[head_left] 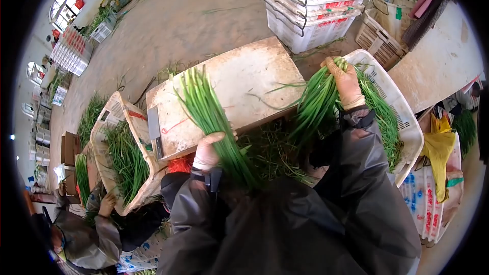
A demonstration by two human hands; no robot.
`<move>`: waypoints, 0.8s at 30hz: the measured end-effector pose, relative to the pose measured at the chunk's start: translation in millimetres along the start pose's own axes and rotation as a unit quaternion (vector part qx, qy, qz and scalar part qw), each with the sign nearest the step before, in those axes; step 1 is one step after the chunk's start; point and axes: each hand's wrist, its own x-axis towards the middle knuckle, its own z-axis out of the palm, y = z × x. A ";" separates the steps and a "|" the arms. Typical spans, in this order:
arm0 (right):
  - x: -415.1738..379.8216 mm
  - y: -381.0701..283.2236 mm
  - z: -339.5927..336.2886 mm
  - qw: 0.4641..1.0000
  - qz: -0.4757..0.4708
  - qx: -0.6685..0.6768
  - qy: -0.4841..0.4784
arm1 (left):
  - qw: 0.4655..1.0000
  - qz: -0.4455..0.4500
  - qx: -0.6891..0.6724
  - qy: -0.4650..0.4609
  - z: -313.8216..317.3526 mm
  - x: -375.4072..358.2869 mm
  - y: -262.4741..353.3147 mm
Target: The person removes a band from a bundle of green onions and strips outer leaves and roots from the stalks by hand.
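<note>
My left hand point(208, 152), in a pale glove, is closed around a bunch of chives point(214, 109), its pale ends pointing up over the worn white board point(239, 76). At the right, my gloved right hand point(347, 87) grips a second bunch of chives point(315, 103) by its upper end, the green leaves hanging down to the left. That hand is above the near side of a white crate point(411, 132) holding more chives point(383, 122). A broad-bladed knife point(154, 125) lies along the board's left edge, beside a thin red string point(175, 125).
Another crate of chives point(122, 160) stands left of the board, with a co-worker point(86, 234) beyond it. Loose leaves point(275, 147) lie below the board. Stacked white crates point(318, 20) rise behind, and a yellow cloth point(439, 147) hangs at right.
</note>
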 end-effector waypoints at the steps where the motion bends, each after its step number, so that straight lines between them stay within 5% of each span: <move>1: 7.9 12.3 -3.8 1.000 -0.025 -0.010 0.000 | 1.000 -0.010 -0.006 -0.009 2.7 1.0 -2.5; 4: 0.4 19.6 13.5 0.995 -0.059 -0.057 -0.062 | 0.997 -0.041 -0.008 -0.061 6.7 6.5 -9.5; 5: -8.5 14.2 24.2 0.995 -0.028 0.020 -0.091 | 0.996 -0.060 -0.015 -0.070 5.9 8.3 -13.3; 15: -35.5 23.0 100.2 0.973 0.126 0.036 -0.189 | 0.978 -0.141 0.030 -0.149 36.8 12.5 -44.0; 21: -31.0 40.6 105.6 0.968 0.138 -0.075 -0.196 | 0.979 -0.150 0.067 -0.120 42.2 9.8 -45.2; 24: -33.1 29.8 98.0 0.937 0.163 -0.128 -0.280 | 0.980 -0.149 0.059 -0.116 30.7 13.0 -45.8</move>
